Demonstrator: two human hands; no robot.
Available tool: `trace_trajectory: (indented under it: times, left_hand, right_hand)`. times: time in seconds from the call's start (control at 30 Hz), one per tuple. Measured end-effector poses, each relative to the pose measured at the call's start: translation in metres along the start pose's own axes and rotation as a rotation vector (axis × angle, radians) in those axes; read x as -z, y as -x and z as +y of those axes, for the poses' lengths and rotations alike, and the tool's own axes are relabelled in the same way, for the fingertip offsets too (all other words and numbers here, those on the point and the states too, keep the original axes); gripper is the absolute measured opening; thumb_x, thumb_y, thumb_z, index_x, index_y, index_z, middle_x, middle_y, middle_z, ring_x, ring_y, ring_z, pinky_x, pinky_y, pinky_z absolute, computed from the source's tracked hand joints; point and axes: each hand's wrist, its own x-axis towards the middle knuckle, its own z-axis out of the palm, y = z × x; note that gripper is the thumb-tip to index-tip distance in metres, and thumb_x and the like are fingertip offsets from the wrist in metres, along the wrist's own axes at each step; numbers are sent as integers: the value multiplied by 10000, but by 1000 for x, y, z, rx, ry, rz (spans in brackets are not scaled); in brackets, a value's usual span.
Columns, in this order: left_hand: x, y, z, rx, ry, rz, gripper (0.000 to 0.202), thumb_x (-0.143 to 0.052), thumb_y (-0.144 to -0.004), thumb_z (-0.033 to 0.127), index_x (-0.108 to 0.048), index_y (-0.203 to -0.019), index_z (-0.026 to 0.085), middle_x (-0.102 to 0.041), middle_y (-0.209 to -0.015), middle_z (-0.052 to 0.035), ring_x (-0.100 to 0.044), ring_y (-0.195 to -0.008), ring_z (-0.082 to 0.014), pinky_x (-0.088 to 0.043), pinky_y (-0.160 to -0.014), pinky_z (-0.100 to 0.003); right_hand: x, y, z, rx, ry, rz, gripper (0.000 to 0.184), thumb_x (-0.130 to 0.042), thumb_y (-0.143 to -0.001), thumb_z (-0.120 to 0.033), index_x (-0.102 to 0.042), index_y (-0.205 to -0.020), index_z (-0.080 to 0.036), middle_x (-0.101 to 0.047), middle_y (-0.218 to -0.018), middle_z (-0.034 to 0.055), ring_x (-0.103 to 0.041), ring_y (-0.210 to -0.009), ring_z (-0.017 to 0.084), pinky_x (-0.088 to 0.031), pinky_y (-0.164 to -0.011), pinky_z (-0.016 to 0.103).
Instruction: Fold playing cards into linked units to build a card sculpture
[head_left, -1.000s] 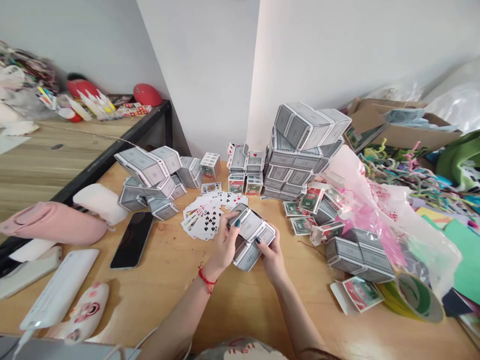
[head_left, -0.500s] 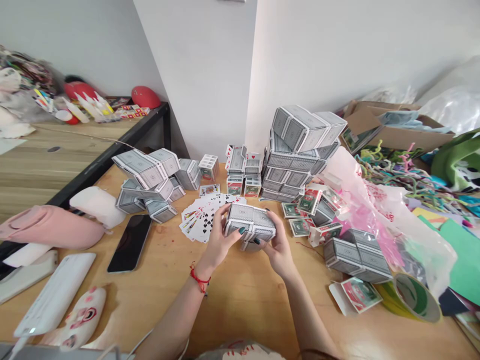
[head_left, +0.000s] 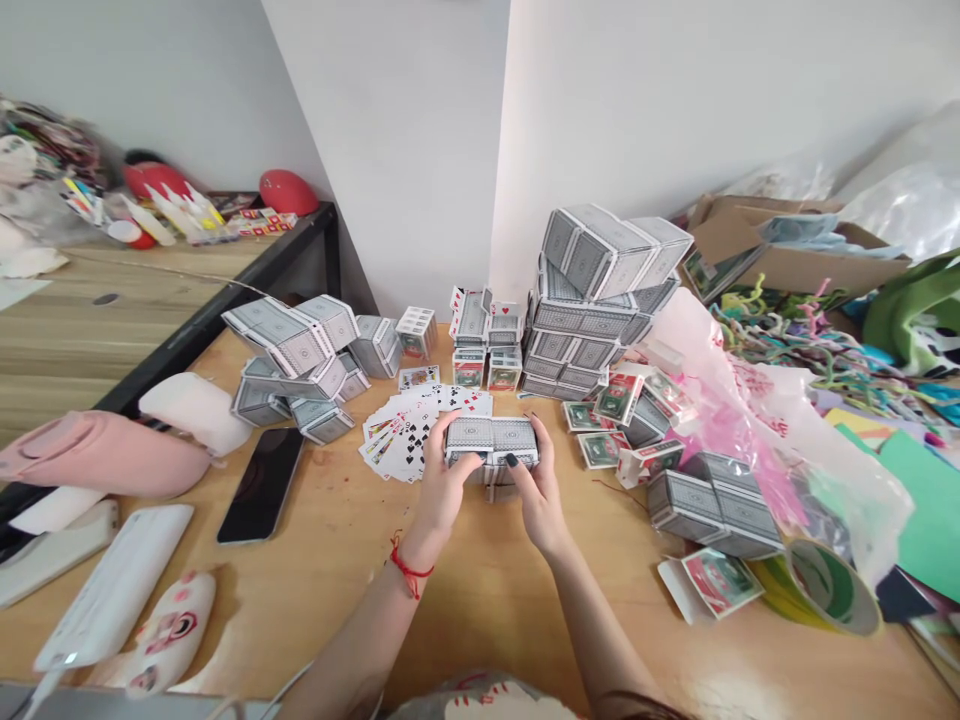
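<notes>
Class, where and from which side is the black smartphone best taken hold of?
Take the smartphone probably by both long edges at its near end, coming from the person's side: it lies flat, that end uncovered, while a gray card block crowds its far corner.

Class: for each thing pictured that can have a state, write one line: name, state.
Left hand: curled around one end of the grey card block
Right hand: curled around the other end
Grey card block: held between both hands
Loose cards: fanned out, face up
Phone: lying flat, screen dark
Tall card tower: standing, layered
Cardboard box: open
Small box, front right: flap open
White device: cable attached
</notes>
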Motion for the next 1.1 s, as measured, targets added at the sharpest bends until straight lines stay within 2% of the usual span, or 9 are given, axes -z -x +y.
trace_trajectory:
  times: [0.1,0.23,0.37,0.47,0.57,0.67,0.77,0.9,1.1]
  left_hand:
    - [3,3,3,-9,-45,-19,506,-522,-708,184,-383,-1190,247,-443,-1227,-50,-425,-1132,-215,-340,-951,-352]
    - [19,2,15,-7,-75,-171,490,-561,-710,265,-394,-1168,214,-470,-1189,-65,-459,-1080,-215,-365,-904,-334]
    - [32,-11,26,131,-231,-382,268,-512,-751,412,-562,-842,164,-572,-783,-16,-531,-764,-171,-406,-647,-251]
    - [32,-23,29,247,-342,-508,366,-517,-723,496,-502,-613,147,-431,-543,39,-409,-512,-95,-283,-460,-202]
    - [28,-30,32,287,-300,-604,349,-545,-708,485,-521,-651,141,-448,-561,42,-392,-495,-78,-260,-443,-188]
    - [22,-33,36,285,-185,-674,287,-590,-698,406,-580,-800,138,-560,-683,4,-497,-591,-112,-353,-502,-199]
    - [17,-33,36,297,-6,-661,317,-607,-702,335,-587,-956,146,-624,-819,-39,-577,-742,-160,-444,-636,-252]
    - [11,-28,28,329,151,-565,378,-657,-667,301,-585,-1002,140,-648,-881,-70,-604,-820,-193,-472,-716,-303]
    - [1,-20,20,252,78,-471,355,-611,-706,264,-564,-1045,167,-637,-953,-74,-595,-876,-207,-467,-757,-326]
  right_hand:
    - [0,0,3,30,27,45,566,-501,-801,-348,-286,-1319,-268,-329,-1371,32,-329,-1246,200,-251,-1041,367]
    - [6,-3,9,51,83,68,522,-504,-795,-333,-337,-1284,-256,-353,-1352,44,-310,-1253,212,-198,-1059,400]
    - [14,-4,12,15,84,-13,521,-505,-803,-342,-330,-1286,-256,-398,-1313,56,-347,-1228,210,-232,-1044,403]
    - [16,-3,14,-4,100,-48,509,-484,-820,-365,-331,-1293,-254,-377,-1337,51,-343,-1235,198,-220,-1055,383]
    - [16,-2,14,-6,115,-55,519,-465,-831,-388,-322,-1312,-251,-344,-1371,45,-309,-1262,193,-195,-1068,375]
    - [15,-4,13,8,117,-59,517,-456,-835,-399,-331,-1313,-247,-363,-1366,45,-309,-1266,189,-185,-1072,381]
    - [15,-11,12,25,114,-59,505,-460,-830,-410,-364,-1297,-242,-398,-1344,47,-323,-1260,186,-201,-1068,376]
    - [14,-20,12,63,99,-52,483,-466,-824,-425,-407,-1271,-251,-442,-1305,41,-353,-1241,193,-223,-1059,372]
    - [3,-19,13,154,112,-21,430,-396,-856,-433,-426,-1258,-282,-482,-1258,36,-398,-1200,201,-261,-1038,390]
